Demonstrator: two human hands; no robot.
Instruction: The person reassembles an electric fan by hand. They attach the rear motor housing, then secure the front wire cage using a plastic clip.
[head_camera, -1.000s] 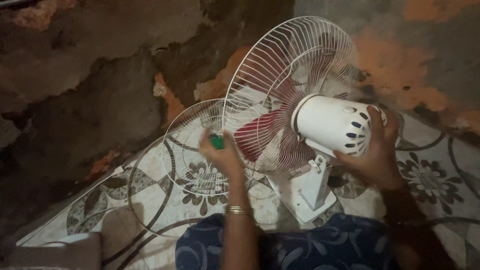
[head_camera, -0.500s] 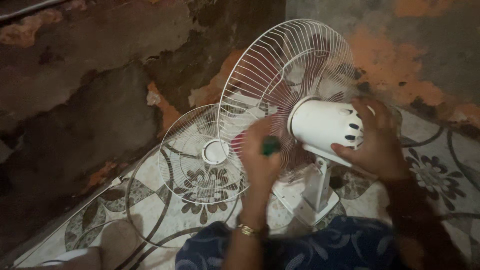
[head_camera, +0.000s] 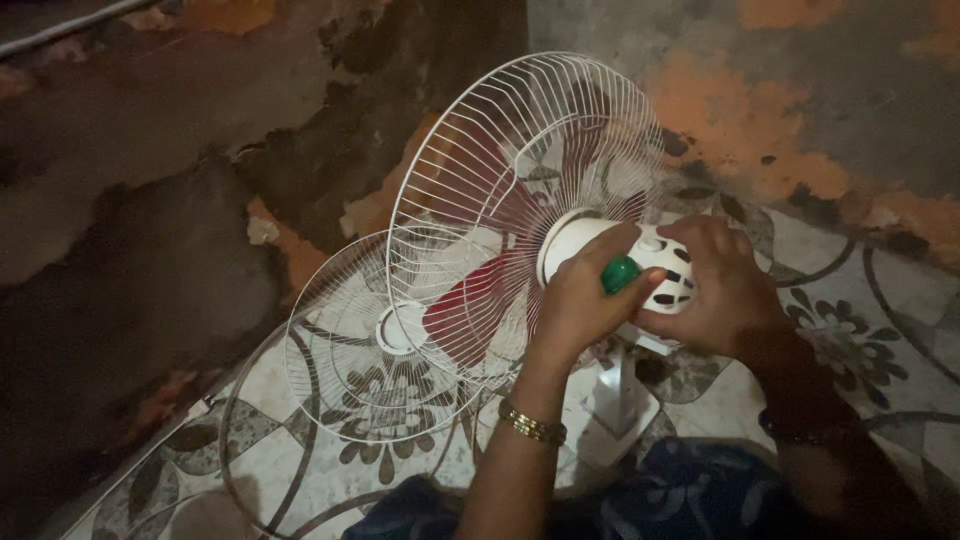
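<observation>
A white table fan stands on the patterned floor, its rear wire guard (head_camera: 480, 170) upright with red blades (head_camera: 470, 295) behind the wires. My left hand (head_camera: 580, 300) grips a green-handled tool (head_camera: 620, 273) and rests on the white motor housing (head_camera: 575, 240). My right hand (head_camera: 715, 285) wraps the back of the same housing, over its vent slots. The fan's white stand (head_camera: 620, 395) shows below both hands. A loose front wire guard (head_camera: 360, 340) lies tilted against the fan on the left.
A rough stained wall (head_camera: 180, 180) rises behind the fan. The floor covering (head_camera: 850, 330) carries a floral pattern. A thin wire ring (head_camera: 235, 440) lies on the floor around the loose guard. Blue patterned cloth (head_camera: 690, 490) covers my lap at the bottom.
My left hand moved right with the green tool, from the rear guard's edge to the motor housing. The view shifted, so the fan sits further left.
</observation>
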